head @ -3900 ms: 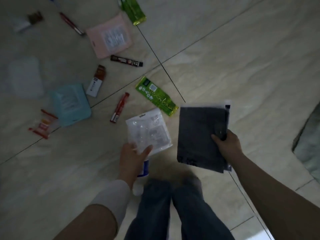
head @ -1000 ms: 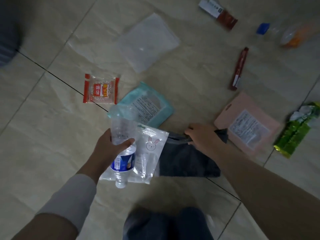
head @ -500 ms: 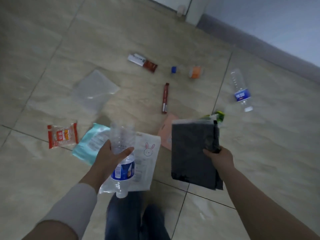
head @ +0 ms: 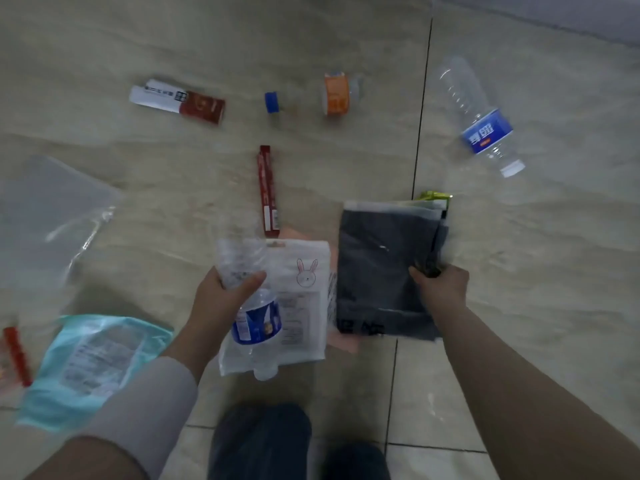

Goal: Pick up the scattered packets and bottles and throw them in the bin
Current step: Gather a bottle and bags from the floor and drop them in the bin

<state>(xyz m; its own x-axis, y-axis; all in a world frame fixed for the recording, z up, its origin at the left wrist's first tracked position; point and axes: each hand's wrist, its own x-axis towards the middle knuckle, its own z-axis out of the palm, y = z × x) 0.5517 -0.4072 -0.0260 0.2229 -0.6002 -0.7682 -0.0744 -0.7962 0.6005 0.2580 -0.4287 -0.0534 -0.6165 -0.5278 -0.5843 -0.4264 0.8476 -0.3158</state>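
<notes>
My left hand grips a clear water bottle with a blue label, cap down, together with a white packet printed with a rabbit. My right hand pinches a dark grey packet by its right edge, held above the tiled floor. A green packet and a pink packet peek out from behind it. On the floor lie a second clear bottle, a small bottle with an orange label, a red stick sachet, a red-and-white packet and a teal packet. No bin is in view.
A clear plastic bag lies at the left, and a red packet shows at the left edge. My legs in dark trousers are at the bottom. A wall base runs along the top right.
The view has tilted down and closer to the floor items. Both hands still hold the same things, a little nearer the middle of the view.
</notes>
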